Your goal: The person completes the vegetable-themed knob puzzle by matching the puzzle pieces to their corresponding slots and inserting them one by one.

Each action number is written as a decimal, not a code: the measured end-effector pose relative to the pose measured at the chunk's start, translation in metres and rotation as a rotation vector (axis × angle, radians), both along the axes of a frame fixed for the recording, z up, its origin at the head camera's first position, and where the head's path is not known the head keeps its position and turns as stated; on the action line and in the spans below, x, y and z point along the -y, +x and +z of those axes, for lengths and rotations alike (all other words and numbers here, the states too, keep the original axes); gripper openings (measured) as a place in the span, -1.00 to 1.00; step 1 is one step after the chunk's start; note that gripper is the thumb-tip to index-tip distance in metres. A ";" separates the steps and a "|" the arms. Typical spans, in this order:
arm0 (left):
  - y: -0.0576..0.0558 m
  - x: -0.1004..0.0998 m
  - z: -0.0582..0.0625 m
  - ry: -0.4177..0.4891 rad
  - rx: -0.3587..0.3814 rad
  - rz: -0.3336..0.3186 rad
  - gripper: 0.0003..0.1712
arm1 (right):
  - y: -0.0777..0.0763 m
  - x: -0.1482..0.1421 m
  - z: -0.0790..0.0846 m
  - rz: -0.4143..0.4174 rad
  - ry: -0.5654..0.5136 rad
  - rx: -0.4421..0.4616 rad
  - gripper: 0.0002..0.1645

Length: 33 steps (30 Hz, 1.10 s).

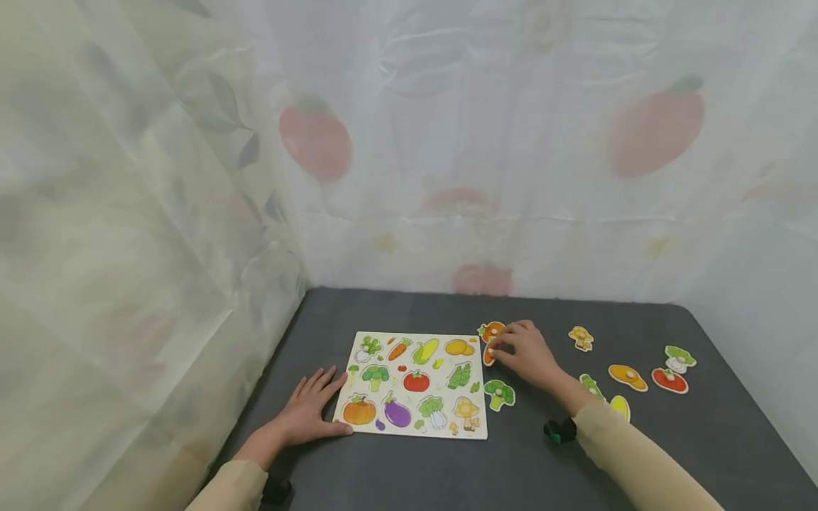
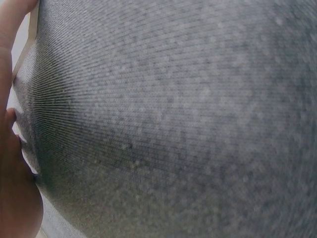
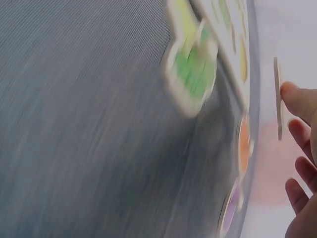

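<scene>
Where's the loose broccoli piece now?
In the head view, the broccoli piece lies on the dark table beside the right edge of the puzzle board, nearer the camera than the right hand.

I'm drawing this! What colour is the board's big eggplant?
The big eggplant is purple, clearest in the head view.

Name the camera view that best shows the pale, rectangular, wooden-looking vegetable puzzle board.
The head view: it shows nearly the whole printed face of the board, with the left hand at its left edge. The right wrist view has only part, steeply angled; the left wrist view shows just a sliver at upper left.
</scene>
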State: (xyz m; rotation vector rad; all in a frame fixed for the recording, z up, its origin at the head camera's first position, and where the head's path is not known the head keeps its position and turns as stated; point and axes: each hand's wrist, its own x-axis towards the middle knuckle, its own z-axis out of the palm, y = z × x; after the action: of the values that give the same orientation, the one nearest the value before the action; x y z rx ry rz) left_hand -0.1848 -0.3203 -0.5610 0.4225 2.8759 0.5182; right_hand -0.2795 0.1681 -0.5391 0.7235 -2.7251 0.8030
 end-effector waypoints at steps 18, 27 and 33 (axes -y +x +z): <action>0.000 0.002 -0.005 0.003 0.012 0.008 0.32 | -0.022 0.112 -0.001 -0.035 -0.020 0.067 -0.90; 0.002 0.002 -0.001 0.008 0.023 0.006 0.32 | -0.028 0.155 -0.010 -0.074 -0.030 0.087 -0.88; 0.001 -0.001 -0.001 -0.005 0.027 0.017 0.32 | -0.031 0.171 -0.013 -0.117 -0.030 0.090 -0.90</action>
State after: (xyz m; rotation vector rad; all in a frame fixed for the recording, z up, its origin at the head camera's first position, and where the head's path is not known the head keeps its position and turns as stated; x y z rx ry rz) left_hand -0.1840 -0.3198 -0.5620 0.3877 2.8569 0.5155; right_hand -0.3104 -0.0030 -0.5522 0.5279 -2.7977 0.8671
